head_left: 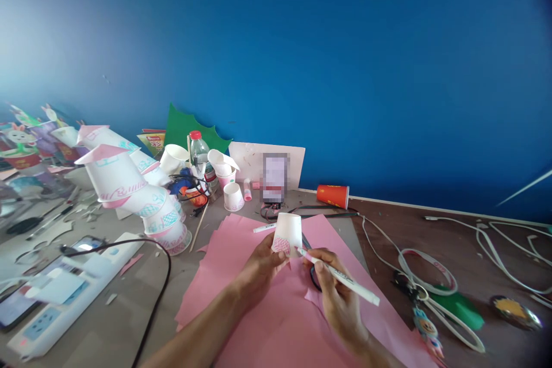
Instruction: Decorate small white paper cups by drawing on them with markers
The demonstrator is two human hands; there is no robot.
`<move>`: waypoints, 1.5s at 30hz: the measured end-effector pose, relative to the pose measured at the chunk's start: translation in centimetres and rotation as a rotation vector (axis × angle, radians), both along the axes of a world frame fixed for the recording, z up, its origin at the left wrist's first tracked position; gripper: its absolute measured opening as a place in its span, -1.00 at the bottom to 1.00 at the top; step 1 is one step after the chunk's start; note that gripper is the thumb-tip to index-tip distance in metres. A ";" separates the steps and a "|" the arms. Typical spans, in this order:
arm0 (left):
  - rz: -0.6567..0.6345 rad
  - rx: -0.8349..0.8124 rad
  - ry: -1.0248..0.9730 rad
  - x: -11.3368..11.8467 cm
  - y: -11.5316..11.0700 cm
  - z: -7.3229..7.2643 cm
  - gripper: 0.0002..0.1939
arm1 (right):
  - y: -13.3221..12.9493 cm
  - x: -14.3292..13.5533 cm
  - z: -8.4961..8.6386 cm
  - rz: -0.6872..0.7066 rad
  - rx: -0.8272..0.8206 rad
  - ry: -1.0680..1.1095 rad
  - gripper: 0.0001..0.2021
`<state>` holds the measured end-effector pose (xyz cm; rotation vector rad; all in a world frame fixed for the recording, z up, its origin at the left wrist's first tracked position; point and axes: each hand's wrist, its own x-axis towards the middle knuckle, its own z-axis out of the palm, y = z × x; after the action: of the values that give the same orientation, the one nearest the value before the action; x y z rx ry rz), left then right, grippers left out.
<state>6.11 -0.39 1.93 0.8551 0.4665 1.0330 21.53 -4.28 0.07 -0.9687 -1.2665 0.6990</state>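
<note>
My left hand (261,261) grips a white paper cup (290,225) upside down, thumb near its rim. Pink crosshatched scallops are drawn on the lower left of the cup's side. In my right hand (340,305) is a white marker pen (349,282), its pink tip touching or very close to the cup's lower right side. Both hands are above pink paper sheets (259,333). Partly hidden behind the right hand lie scissors (314,279) with dark handles. Another white marker (264,228) rests on the paper, left of the cup.
Stacked decorated cups (161,213) lean at the left, beside a power strip (47,322) and a black cable (166,276). Behind are a bottle (199,152), a small cup (233,198) and a blurred-out phone (275,178). White cables (426,270) and a red cup (333,196) lie right.
</note>
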 end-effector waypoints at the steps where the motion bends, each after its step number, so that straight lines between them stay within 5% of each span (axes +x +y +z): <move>1: -0.001 0.000 -0.001 0.0 0.0 0.0 -0.56 | 0.0 0.0 0.0 0.004 -0.002 -0.001 -0.80; 45: 0.005 -0.004 0.008 0.0 0.3 -0.4 -0.59 | -0.1 -0.3 0.5 0.000 -0.022 0.050 -0.78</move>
<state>6.14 -0.10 1.55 0.8553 0.4772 1.0341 21.28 -4.36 0.53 -0.9631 -1.2172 0.7346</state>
